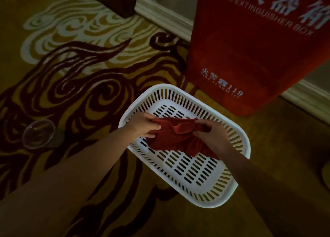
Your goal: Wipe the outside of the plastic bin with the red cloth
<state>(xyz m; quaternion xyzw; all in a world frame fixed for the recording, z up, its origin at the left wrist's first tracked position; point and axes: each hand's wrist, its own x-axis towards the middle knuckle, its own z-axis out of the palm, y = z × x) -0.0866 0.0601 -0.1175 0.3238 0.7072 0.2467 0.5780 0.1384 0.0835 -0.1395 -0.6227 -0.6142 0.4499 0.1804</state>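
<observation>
A white slotted plastic bin (221,198) stands upright on the patterned carpet, its open top facing me. Above its inside hangs the red cloth (176,138), stretched between both hands. My left hand (142,125) pinches the cloth's left end over the bin's left rim. My right hand (210,131) grips the cloth's right end, and the rest of the cloth droops below it toward the bin's floor. Both forearms reach in from the bottom of the view.
A tall red fire extinguisher box (250,49) stands just behind the bin on the right, against a white baseboard (160,13). A clear glass cup (38,134) lies on the carpet to the left. A dark furniture piece (114,0) sits at the top.
</observation>
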